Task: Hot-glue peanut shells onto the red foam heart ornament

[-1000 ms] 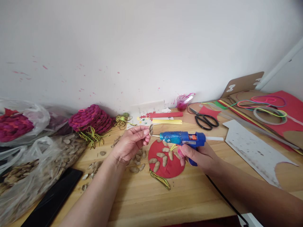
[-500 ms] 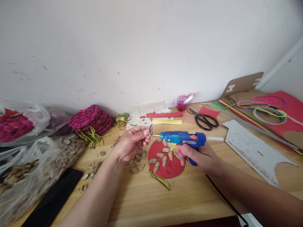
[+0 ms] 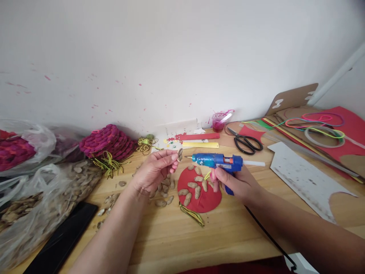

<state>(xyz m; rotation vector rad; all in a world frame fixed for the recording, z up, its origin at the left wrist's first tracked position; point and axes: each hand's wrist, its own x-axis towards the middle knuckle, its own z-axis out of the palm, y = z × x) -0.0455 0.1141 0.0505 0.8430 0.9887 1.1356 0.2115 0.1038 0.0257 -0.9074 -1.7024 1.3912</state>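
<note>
My left hand (image 3: 154, 171) pinches a peanut shell (image 3: 180, 154) between thumb and fingertips, held above the wooden table (image 3: 228, 228). My right hand (image 3: 238, 182) grips a blue hot glue gun (image 3: 218, 160), its metal nozzle pointing left and a short gap away from the shell. Below the two lies a red paper circle (image 3: 203, 199) with several peanut shells stuck on it and a yellow-green cord at its edge. Loose shells (image 3: 164, 190) lie on the table under my left hand.
Plastic bags of shells (image 3: 42, 201) and magenta woven pieces (image 3: 107, 140) fill the left. A black flat thing (image 3: 61, 243) lies at front left. Scissors (image 3: 245, 142), red and yellow strips (image 3: 199, 140), a pink cup (image 3: 219, 122), cardboard and coloured cords (image 3: 316, 125) lie at right.
The glue gun's nozzle has drawn back a little from the shell, which it was touching before. The view has shifted slightly; both hands stay in nearly the same place.
</note>
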